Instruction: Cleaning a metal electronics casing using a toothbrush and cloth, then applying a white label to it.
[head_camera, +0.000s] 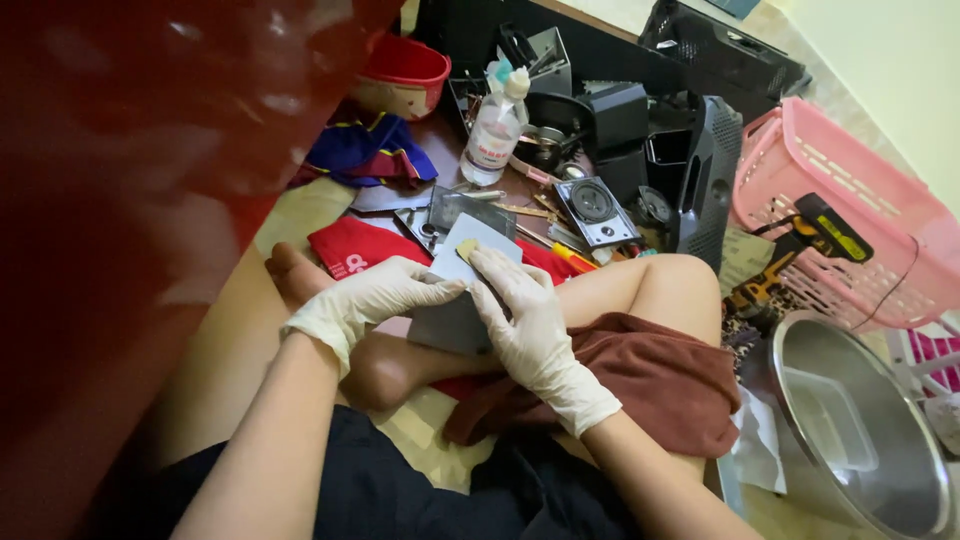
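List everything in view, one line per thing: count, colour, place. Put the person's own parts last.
grey panel: one, grey, held over the lap
clear bottle: one, clear with white cap, floor ahead
red bowl: one, red, top centre
pink basket: one, pink, right
metal basin: one, silver, lower right
power drill: one, yellow and black, by the basket
speaker part: one, grey, floor centre
left hand: white glove, on the panel
right hand: white glove, on the panel
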